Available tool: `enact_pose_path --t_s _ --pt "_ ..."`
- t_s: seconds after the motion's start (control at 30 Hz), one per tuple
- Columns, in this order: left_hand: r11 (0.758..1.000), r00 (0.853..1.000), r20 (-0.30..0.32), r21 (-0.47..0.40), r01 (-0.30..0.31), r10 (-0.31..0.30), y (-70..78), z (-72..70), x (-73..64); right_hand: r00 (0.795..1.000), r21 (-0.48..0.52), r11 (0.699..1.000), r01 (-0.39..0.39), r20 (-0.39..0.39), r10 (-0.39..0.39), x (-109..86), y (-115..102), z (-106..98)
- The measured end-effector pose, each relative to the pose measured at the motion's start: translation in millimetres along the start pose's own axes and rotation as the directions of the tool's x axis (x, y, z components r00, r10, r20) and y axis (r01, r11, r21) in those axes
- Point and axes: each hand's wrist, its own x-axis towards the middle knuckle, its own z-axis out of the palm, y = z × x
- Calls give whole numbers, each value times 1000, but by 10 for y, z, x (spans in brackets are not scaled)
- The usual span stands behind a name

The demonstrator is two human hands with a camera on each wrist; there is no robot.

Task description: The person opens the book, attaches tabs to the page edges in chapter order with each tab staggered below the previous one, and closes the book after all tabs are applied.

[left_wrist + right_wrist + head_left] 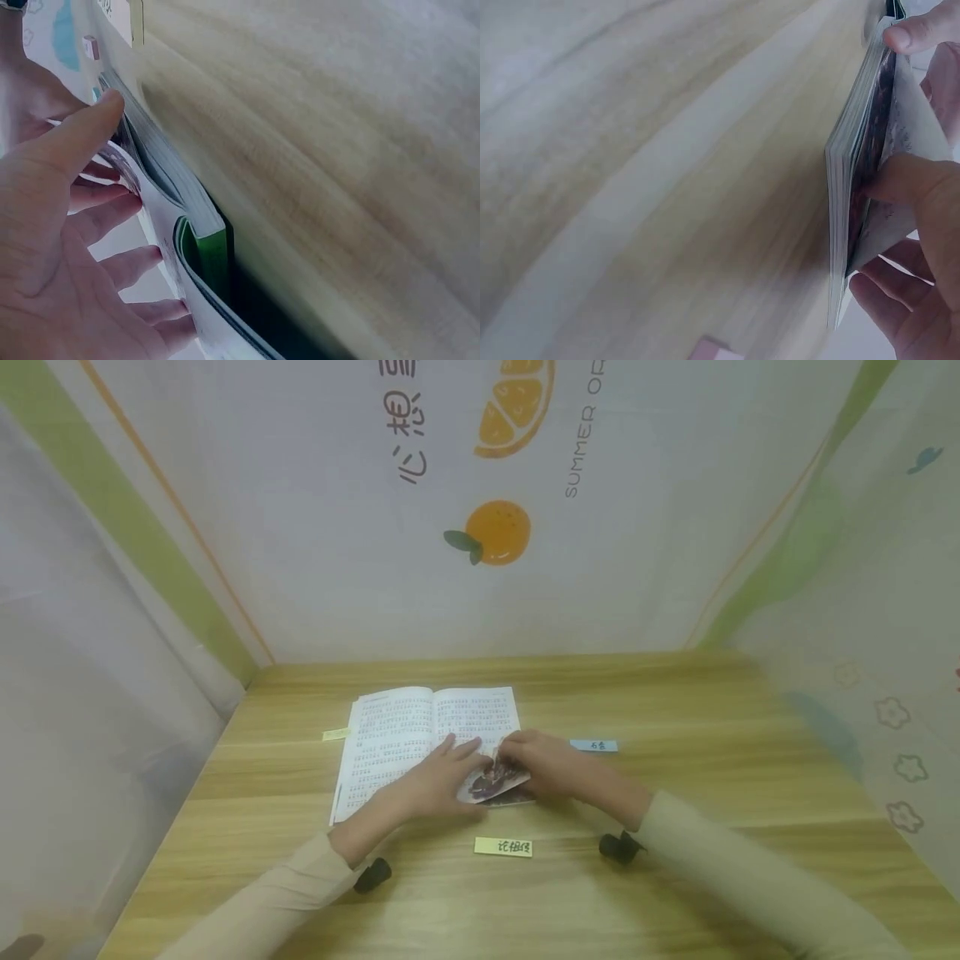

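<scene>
An open book (393,735) with printed text lies on the wooden table, its left page flat. At the lower right of the book, a leaf with a dark picture (491,785) is bent up. My right hand (551,764) pinches this leaf (907,127) by its right part, with the thumb (900,178) on the picture side and the fingers behind. Spread over the right page, my left hand (442,781) rests its fingers on the paper; its thumb (97,127) reaches to the lower edge of the page block (169,169). Green shows near the spine (214,259).
A yellow label (503,847) with handwriting lies in front of the book, a blue label (594,745) to its right and another yellow label (335,735) at its left edge. Behind the wooden table (675,710) hangs a curtain (337,593) printed with oranges.
</scene>
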Motion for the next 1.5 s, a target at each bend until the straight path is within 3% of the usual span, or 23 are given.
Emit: enact_pose_path --t_s 0.23,0.37,0.47,0.6,0.73,0.83,0.97,1.1,1.2,1.27,1.4,1.47,1.5 --pt "999 1000 -27 -39 -15 14 -2 -24 -22 998 -18 1000 20 -61 -21 9 48 18" --pt "995 994 -88 -75 -67 60 -41 -45 -6 993 -14 1000 -2 -122 1 0 117 -2" --pt "992 989 -136 -99 -74 60 -77 -79 -4 983 58 997 -54 -170 63 -39 171 -61" --pt "989 977 -215 -141 -41 10 -133 -165 -40 967 171 982 -77 -227 115 -131 227 -171" --pt "978 947 -316 -209 -5 -63 -211 -285 -107 961 182 982 -50 -258 97 -219 268 -220" --pt "976 909 -404 -217 13 -102 -268 -384 -174 963 163 986 -32 -260 74 -277 281 -209" --pt "985 856 -506 -169 21 -105 -333 -491 -256 969 142 990 -8 -243 42 -319 284 -162" --pt "996 837 -543 -91 18 -65 -366 -528 -303 979 127 992 13 -202 13 -309 266 -102" --pt "998 846 -533 48 30 1 -350 -511 -313 987 133 990 37 -160 -16 -276 229 -65" --pt "982 859 -509 186 39 63 -315 -472 -300 988 115 991 73 -140 -57 -241 196 -48" --pt "902 907 -385 432 11 173 -210 -348 -239 981 83 983 167 -116 -157 -158 137 -11" --pt "857 922 -321 514 -21 216 -170 -289 -209 981 89 979 182 -89 -174 -131 107 -3" --pt "846 930 -294 532 -32 219 -148 -269 -201 982 102 978 180 -67 -174 -122 93 -1"
